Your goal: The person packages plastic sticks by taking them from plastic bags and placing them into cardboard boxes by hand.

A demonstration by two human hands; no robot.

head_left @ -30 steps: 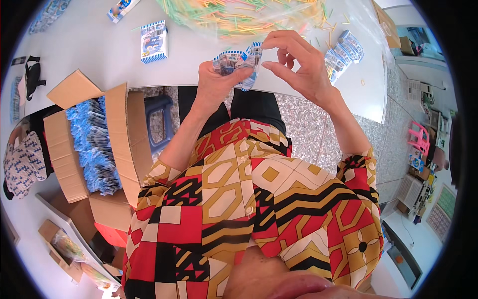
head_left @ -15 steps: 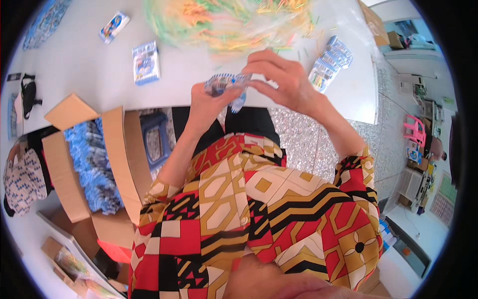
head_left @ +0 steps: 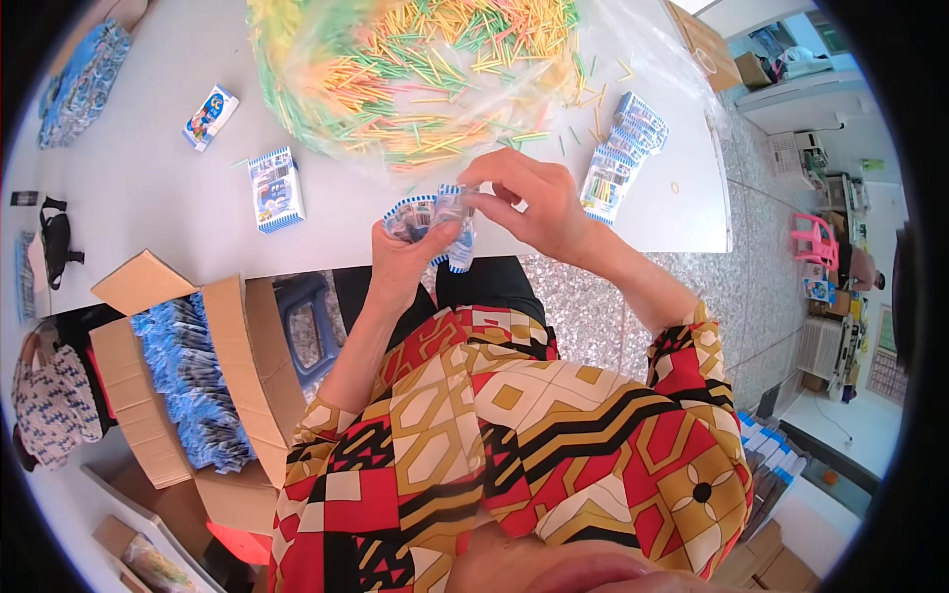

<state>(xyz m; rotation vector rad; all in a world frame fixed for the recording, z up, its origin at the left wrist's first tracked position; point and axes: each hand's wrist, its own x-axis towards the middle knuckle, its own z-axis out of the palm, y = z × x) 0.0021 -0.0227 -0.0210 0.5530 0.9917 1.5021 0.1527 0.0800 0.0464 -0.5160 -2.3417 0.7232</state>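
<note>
At frame centre, pinching packets [head_left: 454, 204] with left hand [head_left: 399, 263], apparently right hand [head_left: 540, 206] too; likely light, slippery, best gripped by striped ends [head_left: 459, 266].

From head height we look down through a fisheye, counter [head_left: 341, 227] at twelve o'clock, shirt [head_left: 554, 445] close at six.

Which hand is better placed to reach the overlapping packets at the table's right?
Probably the right hand: it is nearer those overlapping packets and seems to meet only the edge of the held packets, which the left hand clasps.
</note>
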